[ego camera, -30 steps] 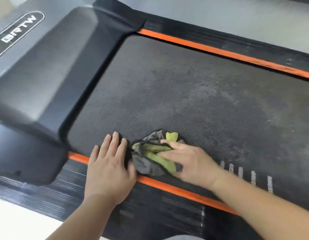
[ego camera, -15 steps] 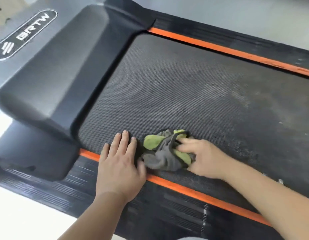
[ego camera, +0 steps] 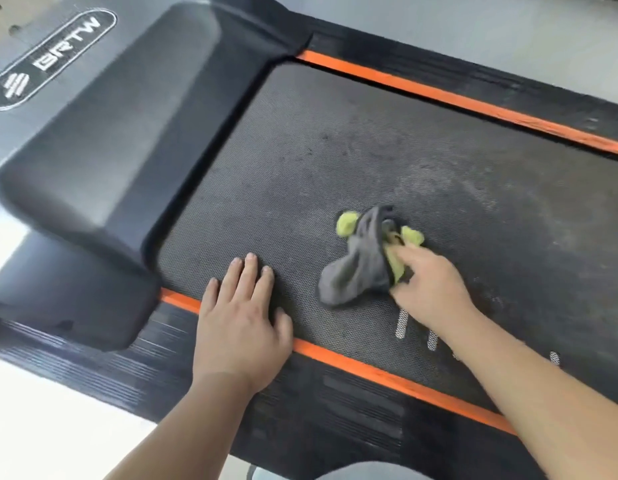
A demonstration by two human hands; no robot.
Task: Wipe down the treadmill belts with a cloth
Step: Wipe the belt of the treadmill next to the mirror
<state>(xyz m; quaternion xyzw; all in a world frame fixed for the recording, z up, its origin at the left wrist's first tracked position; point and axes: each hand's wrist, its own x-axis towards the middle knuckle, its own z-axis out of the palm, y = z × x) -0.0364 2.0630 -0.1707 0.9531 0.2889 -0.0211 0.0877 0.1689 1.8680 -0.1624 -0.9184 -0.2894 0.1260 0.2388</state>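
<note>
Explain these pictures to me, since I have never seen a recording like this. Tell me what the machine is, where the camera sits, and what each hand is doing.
Every picture comes from one camera worn on a person's head, looking down at their own two hands; no robot is involved. The machine is a treadmill. The dark textured surface is its belt, edged by orange stripes, with the black motor cover at the picture's left. The left hand lies flat, fingers straight, across the belt's near edge. The right hand grips a bunched grey and yellow-green cloth that lies on the belt. Beyond the cloth the belt shows pale patches that look like dust.
</note>
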